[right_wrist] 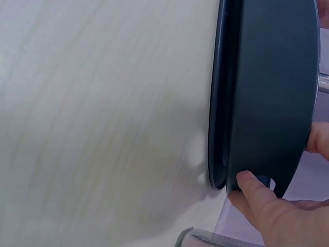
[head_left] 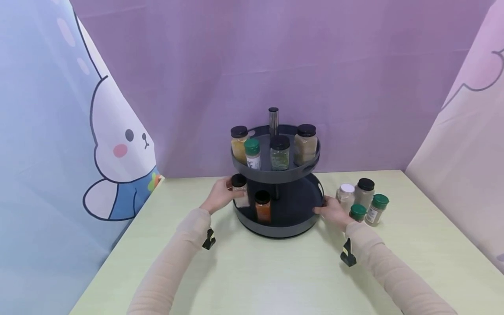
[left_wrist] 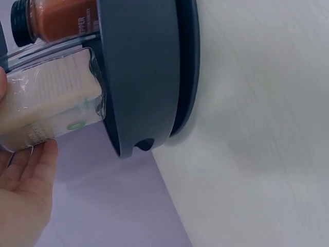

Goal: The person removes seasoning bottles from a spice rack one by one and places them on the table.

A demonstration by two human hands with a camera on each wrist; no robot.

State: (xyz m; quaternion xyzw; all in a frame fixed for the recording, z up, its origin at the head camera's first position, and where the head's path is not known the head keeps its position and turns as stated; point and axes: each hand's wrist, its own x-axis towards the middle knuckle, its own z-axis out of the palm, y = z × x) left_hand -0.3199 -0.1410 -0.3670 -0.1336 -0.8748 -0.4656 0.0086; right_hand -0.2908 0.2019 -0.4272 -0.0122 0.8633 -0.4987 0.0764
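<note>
A dark two-tier turntable (head_left: 277, 231) stands on the table. At the left of its lower tier, my left hand (head_left: 221, 195) holds a clear spice jar (head_left: 242, 200) of pale powder with a black lid. In the left wrist view, that jar (left_wrist: 54, 98) has its base inside the tray wall (left_wrist: 141, 67), between thumb and fingers. Beside it sits a pepper jar (head_left: 263, 211) with orange-red contents. My right hand (head_left: 334, 211) grips the lower tier's right rim; in the right wrist view its fingers (right_wrist: 252, 188) lie against the outer wall by a cut-out, thumb over the edge.
On the upper tier stand a yellow jar (head_left: 239, 146), a green-capped jar (head_left: 253, 155), a green-herb jar (head_left: 280, 154) and a beige jar (head_left: 306, 146). Several more jars, one white-capped (head_left: 345, 199), crowd the table close to my right hand. A purple curtain (head_left: 197, 87) hangs behind.
</note>
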